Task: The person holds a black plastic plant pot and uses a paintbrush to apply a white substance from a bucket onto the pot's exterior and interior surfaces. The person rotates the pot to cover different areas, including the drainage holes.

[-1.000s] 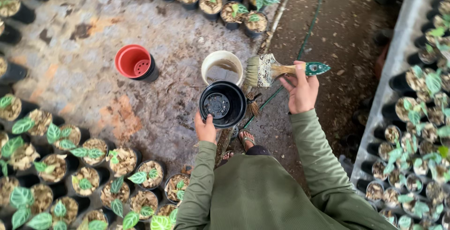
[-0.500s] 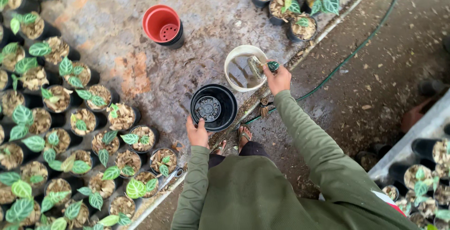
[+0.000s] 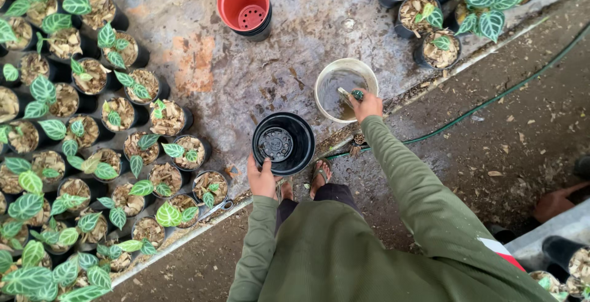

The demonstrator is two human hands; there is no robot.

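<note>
While the left hand (image 3: 262, 179) grips the near rim of the empty black pot (image 3: 284, 143), fingers curled over the edge, the right hand (image 3: 367, 105) is closed around a green-handled brush (image 3: 350, 95) whose head dips into the white bucket (image 3: 345, 87) of murky water; a second ago that brush was raised clear beside the bucket, bristles in the air, and half a second ago it was just reaching the rim, so it has come down into the water; I judge that the brush is being wetted for scrubbing the pot, which sits on the stained concrete slab (image 3: 203, 74), just in front of the person's sandalled feet (image 3: 319, 176); the pot itself has kept its place under the left hand throughout.

Only the head view is given, so the count comes from it alone: one black pot in hand; one white bucket, touching nothing but the brush; one brush; one red pot (image 3: 244, 3) nested in a dark one, standing well apart at the top of the slab; one green hose (image 3: 491, 102) running across the dirt; potted seedlings (image 3: 98, 148) in dozens on the left, too many and too cropped to number exactly; about five more planted pots (image 3: 439, 13) at upper right.
</note>
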